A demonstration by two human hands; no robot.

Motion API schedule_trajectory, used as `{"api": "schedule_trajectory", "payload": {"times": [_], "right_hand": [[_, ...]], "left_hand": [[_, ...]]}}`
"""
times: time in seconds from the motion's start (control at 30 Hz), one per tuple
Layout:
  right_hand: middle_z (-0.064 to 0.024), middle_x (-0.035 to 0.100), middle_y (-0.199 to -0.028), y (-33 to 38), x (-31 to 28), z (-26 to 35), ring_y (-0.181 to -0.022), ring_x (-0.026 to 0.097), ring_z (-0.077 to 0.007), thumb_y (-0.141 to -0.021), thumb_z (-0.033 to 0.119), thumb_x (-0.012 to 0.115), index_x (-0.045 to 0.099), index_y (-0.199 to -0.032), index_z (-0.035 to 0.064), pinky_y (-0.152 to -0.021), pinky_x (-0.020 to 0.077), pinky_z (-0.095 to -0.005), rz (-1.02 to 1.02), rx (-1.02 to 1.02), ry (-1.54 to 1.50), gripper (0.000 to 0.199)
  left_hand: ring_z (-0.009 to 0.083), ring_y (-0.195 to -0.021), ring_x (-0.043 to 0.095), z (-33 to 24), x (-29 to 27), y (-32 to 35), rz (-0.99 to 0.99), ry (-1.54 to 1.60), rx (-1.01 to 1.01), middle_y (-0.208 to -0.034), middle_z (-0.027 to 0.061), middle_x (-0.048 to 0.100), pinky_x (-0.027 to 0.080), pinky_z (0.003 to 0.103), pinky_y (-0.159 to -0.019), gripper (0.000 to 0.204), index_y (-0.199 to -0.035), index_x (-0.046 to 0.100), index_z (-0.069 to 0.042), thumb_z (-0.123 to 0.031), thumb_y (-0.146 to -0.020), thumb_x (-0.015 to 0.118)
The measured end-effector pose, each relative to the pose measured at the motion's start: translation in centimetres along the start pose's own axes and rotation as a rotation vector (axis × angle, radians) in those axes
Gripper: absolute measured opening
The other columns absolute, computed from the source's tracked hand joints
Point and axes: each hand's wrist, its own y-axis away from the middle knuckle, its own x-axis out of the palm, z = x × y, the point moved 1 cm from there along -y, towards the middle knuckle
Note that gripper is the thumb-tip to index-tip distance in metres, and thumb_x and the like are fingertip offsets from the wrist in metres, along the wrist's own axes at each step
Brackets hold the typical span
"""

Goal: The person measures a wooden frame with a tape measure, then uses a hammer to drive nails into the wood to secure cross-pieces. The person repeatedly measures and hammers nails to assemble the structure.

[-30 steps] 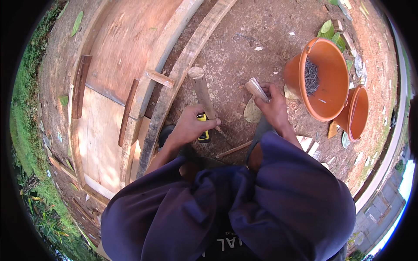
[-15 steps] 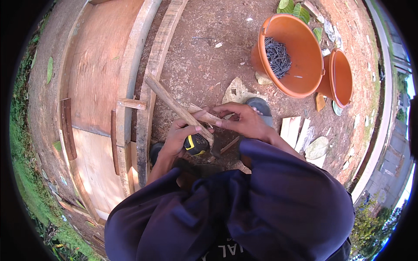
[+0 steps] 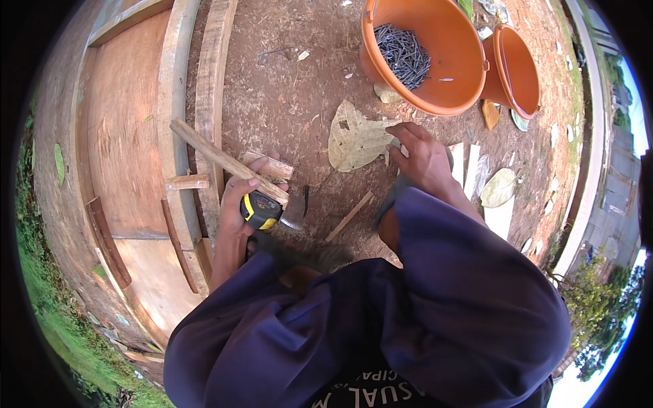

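My left hand (image 3: 238,198) is closed round a bundle of things. In it are a yellow-and-black tape measure (image 3: 260,209), a short wood offcut (image 3: 272,165) and a long wooden-handled tool (image 3: 221,158). The tool's metal head (image 3: 295,209) lies at the handle's lower right end; whether it is a hammer or a hatchet I cannot tell. My right hand (image 3: 423,158) is apart from these, over the right edge of a large dry leaf (image 3: 354,139). Its fingers are bent, with the thumb apart from them, and I see nothing held there.
An orange bucket (image 3: 457,75) with many nails (image 3: 403,58) stands ahead to the right, a second orange bucket (image 3: 519,71) beyond it. To the left lies a timber-framed plywood panel (image 3: 129,143). A thin wood strip (image 3: 349,216) lies between my feet.
My right hand has let go of the wood offcut and moved right. The left hand keeps the offcut, tape measure and wooden-handled tool and has shifted left. The view has shifted too.
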Motion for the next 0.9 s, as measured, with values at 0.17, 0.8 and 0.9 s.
{"api": "schedule_trajectory", "payload": {"times": [0.17, 0.8, 0.9], "right_hand": [[-0.0157, 0.069, -0.118, -2.6, 3.4, -0.7, -0.108, 0.069, -0.0334, -0.09, 0.01, 0.065, 0.062, -0.13, 0.0046, -0.088, 0.0578, -0.0457, 0.144, 0.007, 0.477, 0.04], [-0.0222, 0.073, -0.11, -1.3, -0.9, -2.0, -0.105, 0.071, -0.0402, -0.091, 0.027, 0.071, 0.067, -0.109, 0.0036, -0.094, 0.0529, -0.051, 0.473, 0.398, 0.381, 0.03], [-0.0245, 0.073, -0.101, -1.8, 1.9, -2.6, -0.101, 0.071, -0.0416, -0.088, 0.027, 0.071, 0.066, -0.103, 0.0021, -0.09, 0.0541, -0.052, 0.461, 0.298, 0.389, 0.03]], "left_hand": [[0.0388, -0.102, 0.074, 0.1, 0.3, 0.5, 0.043, 0.022, 0.002, -0.151, 0.0258, 0.05, 0.066, 0.046, -0.082, 0.06, -0.141, 0.053, 0.01, -0.013, -0.088, 0.065], [0.0375, -0.103, 0.073, 1.2, 0.1, 0.9, 0.08, -0.056, -0.083, -0.15, 0.0288, 0.049, 0.065, 0.044, -0.083, 0.06, -0.14, 0.054, 0.007, -0.018, -0.086, 0.065], [0.0366, -0.11, 0.072, 0.6, 0.0, 0.7, 0.192, 0.045, -0.112, -0.149, 0.0275, 0.053, 0.062, 0.044, -0.092, 0.054, -0.135, 0.061, 0.006, -0.011, -0.084, 0.067]]}}
